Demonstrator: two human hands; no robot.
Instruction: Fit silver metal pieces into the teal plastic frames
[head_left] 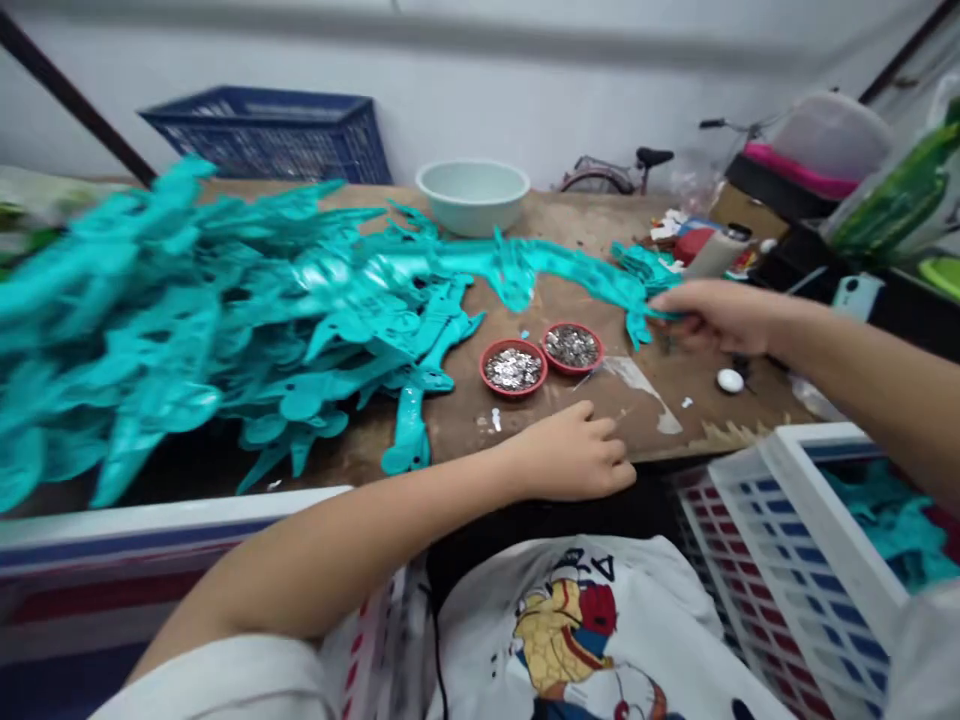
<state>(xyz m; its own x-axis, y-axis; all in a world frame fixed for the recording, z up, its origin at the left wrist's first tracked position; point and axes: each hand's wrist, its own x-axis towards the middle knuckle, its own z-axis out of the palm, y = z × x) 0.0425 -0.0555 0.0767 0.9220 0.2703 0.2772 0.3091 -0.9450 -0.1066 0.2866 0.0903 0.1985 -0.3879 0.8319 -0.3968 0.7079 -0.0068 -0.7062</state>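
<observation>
Above the right half of the worktop [622, 410], the right hand [724, 315] pinches the end of a long teal plastic piece [577, 268] between closed thumb and fingers. The piece stretches leftward, behind two red bowls [514, 368] of small silvery bits, to the teal pile [187, 310] covering the worktop's left side; motion blurs it. At the front edge, near the middle, lies the left hand [574, 455], its fingers loosely bent; their undersides are hidden, so I cannot tell whether they grip something.

A pale green basin [472, 195] sits by the far edge, a blue crate [277, 135] to its left. Toward the right end are a small white round object [730, 381] and a bottle [716, 252], whose markings are too small to read. Dark lettering on the white shirt [472, 620] is only partly visible; a capital A can be made out.
</observation>
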